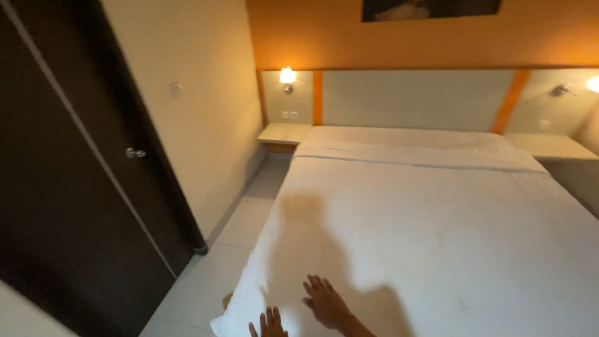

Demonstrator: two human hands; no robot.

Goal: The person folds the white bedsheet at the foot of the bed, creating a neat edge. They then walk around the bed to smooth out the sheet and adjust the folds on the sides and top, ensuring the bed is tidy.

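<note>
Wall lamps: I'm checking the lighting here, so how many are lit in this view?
2. One wall lamp glows above the left bedside shelf; the other wall lamp is cut off by the right edge. More may be outside the frame.

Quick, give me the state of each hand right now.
Left hand: open, fingers spread, flat on the white bed sheet, holding nothing.
Right hand: open, palm down on the sheet, holding nothing.
</note>
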